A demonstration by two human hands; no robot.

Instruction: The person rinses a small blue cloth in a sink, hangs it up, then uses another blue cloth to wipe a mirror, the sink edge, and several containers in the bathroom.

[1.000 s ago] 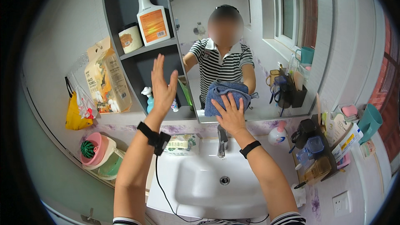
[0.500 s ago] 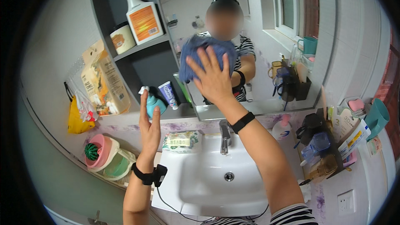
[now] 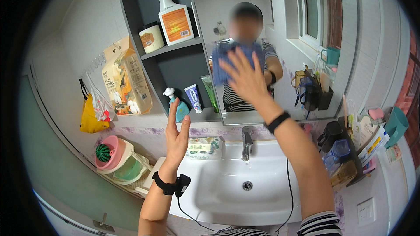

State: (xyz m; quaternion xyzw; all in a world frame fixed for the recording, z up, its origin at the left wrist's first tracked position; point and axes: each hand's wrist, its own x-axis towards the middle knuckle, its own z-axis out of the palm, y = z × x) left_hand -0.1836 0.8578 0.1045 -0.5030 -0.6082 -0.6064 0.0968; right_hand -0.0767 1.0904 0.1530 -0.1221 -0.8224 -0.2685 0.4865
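My right hand (image 3: 250,82) lies flat with spread fingers on a blue cloth (image 3: 218,73), pressed against the mirror (image 3: 280,96). The hand and cloth are blurred by motion. Lower and to the left, my left hand (image 3: 177,146) is raised with its fingers stretched and thumb apart, holding nothing. It is in front of the lower shelf compartment, partly covering a blue pump bottle (image 3: 181,112). Beside that bottle stand a purple and white tube (image 3: 192,97) and a green tube (image 3: 209,91).
Below my arms is the white sink (image 3: 218,188) with its faucet (image 3: 247,142) and a tissue pack (image 3: 204,147). A spray bottle (image 3: 176,24) and a jar (image 3: 151,37) stand on the upper shelf. Cups (image 3: 339,148) crowd the right side. A black cable (image 3: 288,192) hangs across the sink.
The whole view has shifted, so most things appear farther right. My right hand has slid the cloth slightly right across the mirror. My left hand stays raised by the shelf.
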